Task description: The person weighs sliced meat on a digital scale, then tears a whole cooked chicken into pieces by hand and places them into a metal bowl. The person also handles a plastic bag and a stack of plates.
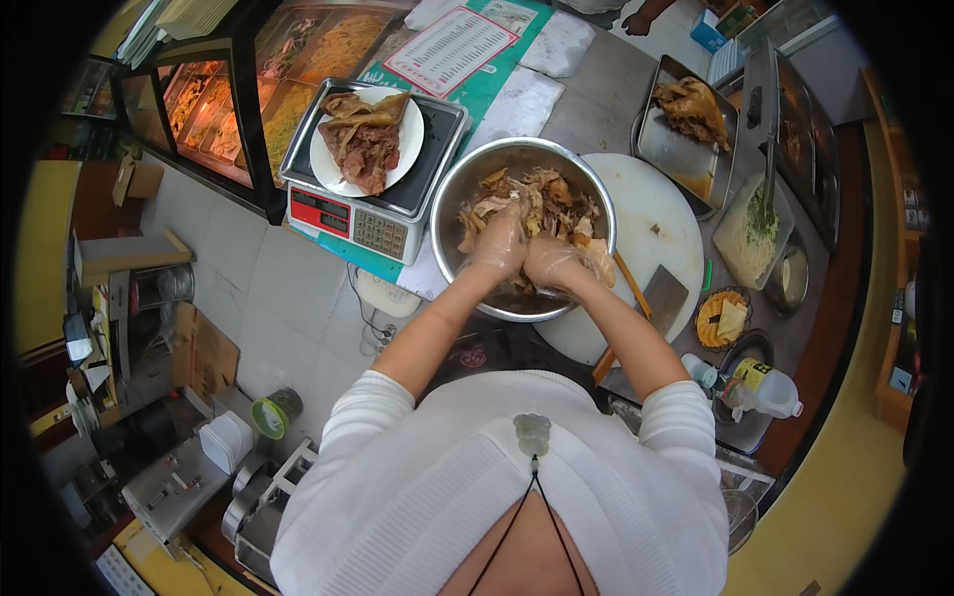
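A wide steel bowl (605, 201) in front of me holds torn pieces of cooked meat (555, 190), which look like poultry with bone and skin. Both of my hands wear thin clear plastic gloves and are down inside the bowl, close together. My left hand (501, 240) has its fingers bunched around some of the meat. Beside it, my right hand (555, 261) is curled at the near side of the pile, its fingertips hidden. A paler piece of meat (596, 257) lies just right of that hand, against the bowl's wall.
Left stands a scale (384, 232) bearing a plate of meat (365, 153). A round white board (659, 194) with a cleaver (663, 298) sits partly under the bowl. Farther right are a metal tray (671, 153) with a bird piece, a container (749, 238) of shreds and a bottle (771, 391).
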`<state>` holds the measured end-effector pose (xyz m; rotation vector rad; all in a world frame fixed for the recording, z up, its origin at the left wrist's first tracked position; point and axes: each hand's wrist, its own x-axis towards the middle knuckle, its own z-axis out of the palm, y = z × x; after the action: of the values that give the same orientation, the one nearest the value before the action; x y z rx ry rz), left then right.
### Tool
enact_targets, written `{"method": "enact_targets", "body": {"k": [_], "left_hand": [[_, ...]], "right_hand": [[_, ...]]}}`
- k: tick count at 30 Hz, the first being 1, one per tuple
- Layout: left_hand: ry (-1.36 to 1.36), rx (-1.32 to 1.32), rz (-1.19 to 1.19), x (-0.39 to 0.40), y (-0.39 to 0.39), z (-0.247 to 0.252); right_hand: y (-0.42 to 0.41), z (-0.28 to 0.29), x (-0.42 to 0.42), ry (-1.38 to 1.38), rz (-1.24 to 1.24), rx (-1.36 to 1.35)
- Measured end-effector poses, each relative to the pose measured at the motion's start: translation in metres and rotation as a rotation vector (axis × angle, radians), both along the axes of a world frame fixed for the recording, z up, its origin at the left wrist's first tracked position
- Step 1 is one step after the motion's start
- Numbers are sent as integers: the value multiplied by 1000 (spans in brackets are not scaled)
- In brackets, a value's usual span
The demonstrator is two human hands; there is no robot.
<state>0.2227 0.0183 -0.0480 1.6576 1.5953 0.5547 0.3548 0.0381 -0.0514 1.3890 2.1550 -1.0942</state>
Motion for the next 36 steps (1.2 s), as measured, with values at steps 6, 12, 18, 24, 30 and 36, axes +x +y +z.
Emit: {"method": "enact_targets", "body": {"k": [6, 12, 18, 24, 30, 36], "left_hand": [[395, -247, -24, -11, 12, -33], [-28, -227, -111, -64, 14, 5], [-89, 90, -339, -48, 19, 12], [318, 184, -221, -42, 32, 6], [196, 285, -64, -63, 30, -16], [-235, 170, 199, -64, 12, -18]], "right_hand": [[-15, 24, -12, -201, -10, 243], [-5, 45, 21, 28, 118, 304], [19, 38, 10, 281, 3, 416], [22, 45, 8, 61, -146, 696], [-18, 12, -36, -48, -63, 290], [-19, -23, -73, -64, -339, 71]]}}
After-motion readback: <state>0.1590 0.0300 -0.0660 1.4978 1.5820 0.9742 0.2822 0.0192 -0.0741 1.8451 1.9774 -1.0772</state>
